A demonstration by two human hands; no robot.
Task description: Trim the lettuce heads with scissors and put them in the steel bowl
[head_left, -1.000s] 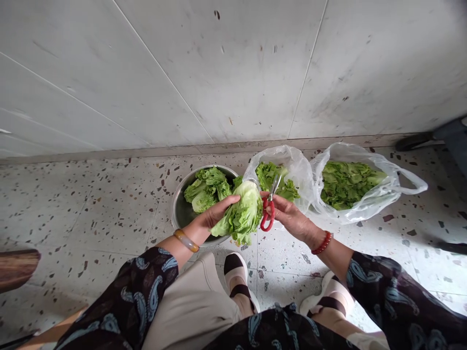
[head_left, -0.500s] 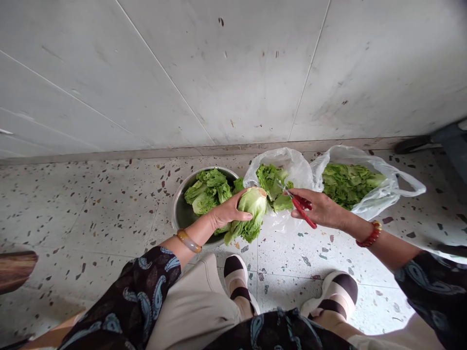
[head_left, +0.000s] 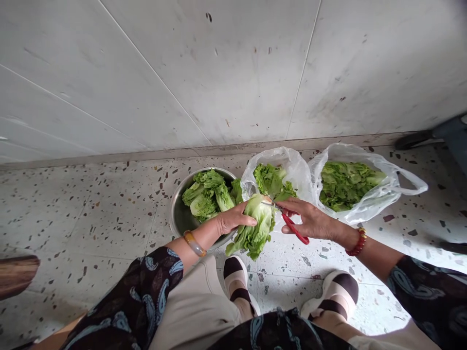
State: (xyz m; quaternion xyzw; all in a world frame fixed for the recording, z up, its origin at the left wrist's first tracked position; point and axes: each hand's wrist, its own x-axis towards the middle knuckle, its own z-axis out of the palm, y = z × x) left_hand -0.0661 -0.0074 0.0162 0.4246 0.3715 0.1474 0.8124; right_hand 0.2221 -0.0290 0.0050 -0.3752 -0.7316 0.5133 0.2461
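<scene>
My left hand (head_left: 235, 218) grips a head of lettuce (head_left: 256, 228), its stem end up and its leaves hanging down. In my right hand (head_left: 304, 221) is a pair of red-handled scissors (head_left: 294, 227). Their blades touch the stem end of the lettuce; whether the blades are apart I cannot tell. Below and left of the lettuce stands a steel basin (head_left: 177, 218) holding several more lettuce heads (head_left: 207, 197). Just behind my hands sits a clear plastic bag (head_left: 301, 172) with loose lettuce leaves (head_left: 270, 180) in it.
A second plastic bag (head_left: 396, 192) full of cut leaves (head_left: 346, 182) lies to the right. Behind everything rises a grey wall (head_left: 226, 73). My feet stand on the speckled floor (head_left: 284, 287). A round wooden piece (head_left: 16, 277) shows at the left edge.
My right hand has moved left and brought the scissors from beside the lettuce onto its stem end. The lettuce has dropped slightly and shifted right in my left hand.
</scene>
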